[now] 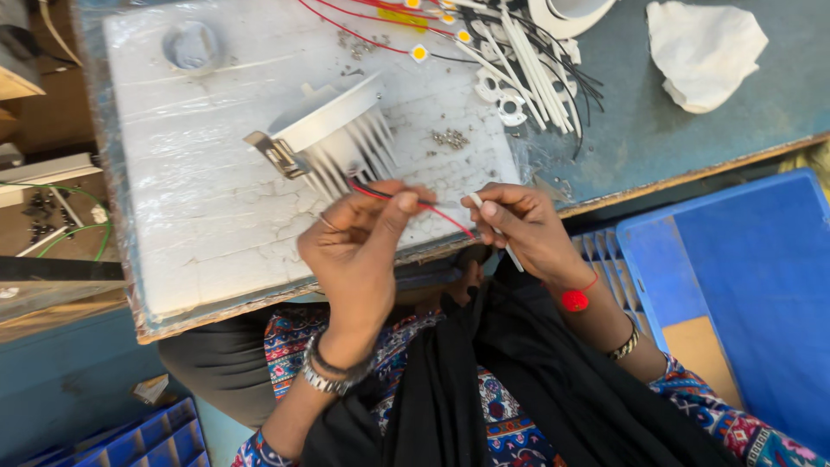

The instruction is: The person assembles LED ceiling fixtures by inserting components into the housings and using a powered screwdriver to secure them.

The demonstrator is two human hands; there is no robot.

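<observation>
A white round lamp housing with metal cooling fins point(337, 138) lies tilted on a white foam board point(199, 207). A red and a black wire point(380, 194) run out from its fins. My left hand point(359, 251) pinches these wires between thumb and fingers, just below the housing. My right hand point(523, 229) is beside it, gripping a thin white sleeve or tube point(494, 227) near the red wire's end. The two hands almost touch.
Small screws point(450, 138) lie on the board. White tubes, ring parts and red and black wires with yellow chips point(510, 60) are piled at the back. A crumpled white cloth point(705, 52) lies at the far right. A blue crate point(752, 285) stands at my right.
</observation>
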